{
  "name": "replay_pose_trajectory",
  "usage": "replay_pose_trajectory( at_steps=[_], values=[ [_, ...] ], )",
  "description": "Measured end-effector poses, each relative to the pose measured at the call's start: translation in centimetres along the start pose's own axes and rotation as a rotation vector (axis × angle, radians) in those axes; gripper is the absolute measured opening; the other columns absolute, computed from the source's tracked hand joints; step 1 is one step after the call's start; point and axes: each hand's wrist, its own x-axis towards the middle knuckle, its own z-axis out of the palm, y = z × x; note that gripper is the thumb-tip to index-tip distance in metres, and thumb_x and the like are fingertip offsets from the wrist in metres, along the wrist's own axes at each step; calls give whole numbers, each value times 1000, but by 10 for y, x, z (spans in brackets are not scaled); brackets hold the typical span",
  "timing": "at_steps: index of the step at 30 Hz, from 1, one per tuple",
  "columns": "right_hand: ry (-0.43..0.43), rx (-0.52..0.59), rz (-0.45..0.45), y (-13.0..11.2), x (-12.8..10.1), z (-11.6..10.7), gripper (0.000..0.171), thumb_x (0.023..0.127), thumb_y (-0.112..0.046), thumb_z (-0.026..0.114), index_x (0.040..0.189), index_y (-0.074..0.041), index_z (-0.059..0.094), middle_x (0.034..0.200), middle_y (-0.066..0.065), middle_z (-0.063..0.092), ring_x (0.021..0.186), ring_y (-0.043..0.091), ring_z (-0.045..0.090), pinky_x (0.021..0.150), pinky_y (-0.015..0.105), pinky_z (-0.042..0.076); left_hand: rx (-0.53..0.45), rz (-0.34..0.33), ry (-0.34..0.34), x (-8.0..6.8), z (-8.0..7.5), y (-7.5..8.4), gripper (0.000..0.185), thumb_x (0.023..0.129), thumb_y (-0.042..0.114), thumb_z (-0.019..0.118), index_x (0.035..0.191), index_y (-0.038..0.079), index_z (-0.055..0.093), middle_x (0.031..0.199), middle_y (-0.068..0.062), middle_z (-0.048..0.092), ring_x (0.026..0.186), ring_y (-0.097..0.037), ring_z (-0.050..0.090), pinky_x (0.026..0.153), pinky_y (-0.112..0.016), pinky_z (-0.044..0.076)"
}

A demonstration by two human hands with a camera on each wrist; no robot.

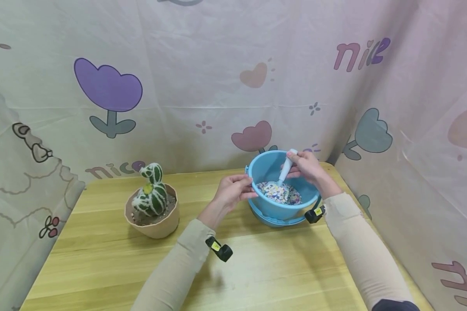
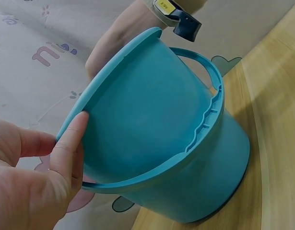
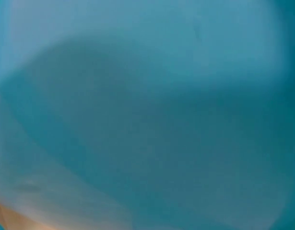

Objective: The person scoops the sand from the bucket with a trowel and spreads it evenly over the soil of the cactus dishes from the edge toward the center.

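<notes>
The right hand (image 1: 307, 166) is curled round the pale handle of a small scoop (image 1: 286, 169), whose blade end is sunk in the multicoloured gravel (image 1: 279, 192) just below the grip. That gravel lies in a blue plastic bucket (image 1: 274, 207), which stands on the wooden table (image 1: 257, 268) with its carrying handle (image 2: 205, 139) folded down against its side. The left hand (image 1: 231, 192) holds the bucket by the near rim, on the side away from the scoop; in the left wrist view the thumb (image 2: 70, 143) lies along the outside of the rim, while the other fingers are hidden from view. The right wrist view is filled with blurred blue, too close to tell more than the bucket's wall (image 3: 147, 115). Well to the left of the left hand, apart from the bucket, stands a tan pot (image 1: 155, 222) with a green-and-white striped cactus (image 1: 152, 190) set upright in dark soil. A pale cloth printed with tulips and hearts (image 1: 108, 93) hangs behind the table and along its right side.
</notes>
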Motion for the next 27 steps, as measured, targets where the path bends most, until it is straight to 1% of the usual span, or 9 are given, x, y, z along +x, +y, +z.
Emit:
replay_pose_trajectory(
  at_steps=[3,6,9,12,14,18,21,26,27],
  values=[
    [42,31,21,-4,-3,-4,59,114,-34,45,146,16,38,117,30,72,77,13,79,84,38,67,1,5,1,0,0,0,38,103,1,64,138,-12,58,84,-12,67,71,-15,70,73,-26,67],
    [79,48,42,-8,-4,-7,58,114,-34,45,147,13,38,105,18,75,76,13,79,82,35,68,0,8,4,0,0,0,38,103,0,64,138,-13,59,83,-11,67,70,-15,70,72,-26,67],
    [96,57,62,-10,-4,-9,59,114,-35,45,149,12,37,99,11,74,76,13,79,85,36,67,0,8,4,1,0,0,37,103,0,64,137,-13,59,82,-11,67,70,-15,70,72,-26,67],
    [107,54,79,-12,-5,-12,60,113,-36,46,147,13,39,95,7,74,76,13,79,91,40,65,6,8,1,2,-1,-1,37,103,1,64,137,-12,59,83,-11,67,71,-15,70,73,-26,67],
    [111,54,87,-14,-7,-13,59,113,-37,46,145,12,41,93,5,74,76,13,79,93,41,64,10,7,-2,2,-1,-2,38,103,1,64,137,-12,59,83,-11,67,71,-15,70,74,-27,67],
    [114,87,101,-16,-8,-18,56,114,-36,46,142,12,43,87,2,74,76,14,79,90,38,66,12,4,-6,1,-2,-2,38,103,2,64,138,-13,58,83,-10,67,71,-15,70,74,-27,67],
    [124,142,119,-17,-7,-22,51,114,-34,46,139,10,45,82,2,75,75,15,79,86,34,67,5,3,-11,0,-2,-1,39,103,1,64,138,-13,58,83,-10,67,71,-14,70,74,-27,67],
    [148,238,149,-17,-7,-29,39,113,-33,48,128,3,50,80,4,76,74,16,79,83,32,67,2,1,-21,0,-3,-1,40,102,1,65,139,-13,57,83,-10,68,71,-14,71,75,-27,67],
    [152,254,151,-17,-7,-30,39,113,-33,49,129,3,49,80,4,76,74,17,79,83,32,67,2,0,-21,0,-3,-1,40,103,1,65,139,-13,57,83,-10,68,72,-14,71,75,-27,67]
  ],
)
